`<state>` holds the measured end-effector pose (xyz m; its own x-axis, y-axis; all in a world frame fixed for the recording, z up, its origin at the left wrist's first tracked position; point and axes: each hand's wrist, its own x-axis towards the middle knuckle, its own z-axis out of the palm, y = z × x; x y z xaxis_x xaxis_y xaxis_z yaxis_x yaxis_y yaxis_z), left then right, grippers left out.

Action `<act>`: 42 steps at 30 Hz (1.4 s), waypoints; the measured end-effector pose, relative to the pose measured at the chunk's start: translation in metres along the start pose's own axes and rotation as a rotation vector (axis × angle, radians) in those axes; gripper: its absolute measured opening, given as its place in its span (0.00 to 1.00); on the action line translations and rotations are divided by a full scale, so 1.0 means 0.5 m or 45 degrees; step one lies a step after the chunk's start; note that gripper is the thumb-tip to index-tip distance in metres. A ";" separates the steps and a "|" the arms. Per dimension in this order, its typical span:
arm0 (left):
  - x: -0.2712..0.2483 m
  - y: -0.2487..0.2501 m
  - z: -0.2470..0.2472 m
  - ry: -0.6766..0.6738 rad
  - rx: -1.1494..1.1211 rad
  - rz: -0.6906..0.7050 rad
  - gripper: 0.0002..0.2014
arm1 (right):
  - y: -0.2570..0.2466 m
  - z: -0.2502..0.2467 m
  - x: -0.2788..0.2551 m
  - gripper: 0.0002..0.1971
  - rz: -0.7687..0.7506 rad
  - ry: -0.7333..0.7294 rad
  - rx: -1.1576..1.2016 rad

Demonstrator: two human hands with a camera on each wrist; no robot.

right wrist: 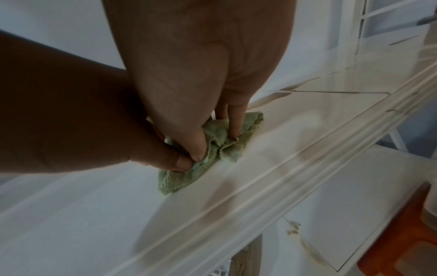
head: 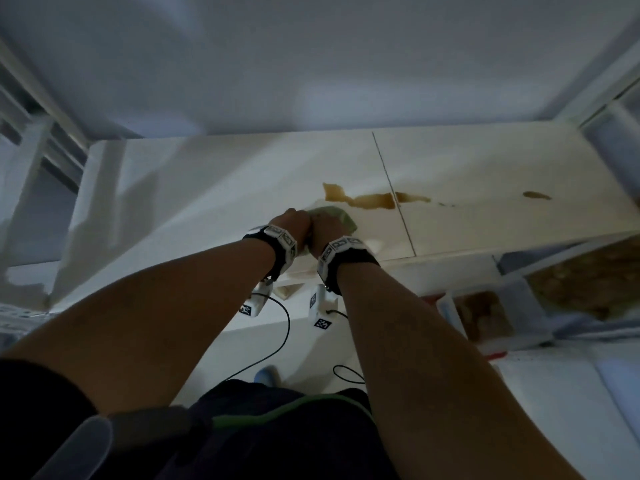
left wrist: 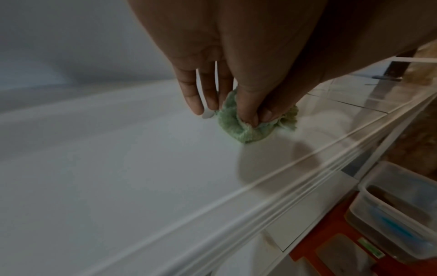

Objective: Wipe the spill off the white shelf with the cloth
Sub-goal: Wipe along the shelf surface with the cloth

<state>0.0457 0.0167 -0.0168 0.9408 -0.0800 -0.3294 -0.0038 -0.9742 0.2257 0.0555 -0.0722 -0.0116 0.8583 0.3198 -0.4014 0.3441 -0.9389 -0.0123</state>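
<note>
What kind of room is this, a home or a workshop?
Probably a home, perhaps a storage corner: a white shelf bearing a brown spill, a green cloth, and clear plastic containers stored below.

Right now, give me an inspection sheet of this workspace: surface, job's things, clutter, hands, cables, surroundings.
Surface: white shelf, seam across it, brown spill spanning the seam, small separate patch further right.
Job's things: green cloth, bunched on the shelf at the spill's left end.
Clutter: nothing seen on the shelf.
Hands: left hand pinches the cloth with thumb and forefinger, other fingers straight; right hand grips it too.
Cables: black cables hang from both wrist cameras.
Surroundings: wall behind; clear tubs and something orange below the shelf.
</note>
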 end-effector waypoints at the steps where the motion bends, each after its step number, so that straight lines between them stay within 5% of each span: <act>1: 0.006 0.017 0.001 -0.009 -0.001 0.017 0.09 | 0.015 0.004 0.000 0.17 0.027 -0.010 0.022; 17: 0.089 0.437 0.049 0.054 0.059 0.215 0.14 | 0.450 0.020 -0.093 0.16 0.105 -0.010 0.264; 25: 0.166 0.634 0.107 0.120 0.071 0.053 0.13 | 0.662 0.039 -0.104 0.18 0.022 0.085 0.352; 42: 0.243 0.735 0.094 0.133 0.128 -0.084 0.11 | 0.787 0.024 -0.039 0.19 -0.032 0.045 0.534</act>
<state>0.1427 -0.3608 -0.0170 0.9703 0.0019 -0.2419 0.0299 -0.9932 0.1122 0.1695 -0.4494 -0.0197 0.8664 0.3409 -0.3648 0.1869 -0.8989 -0.3962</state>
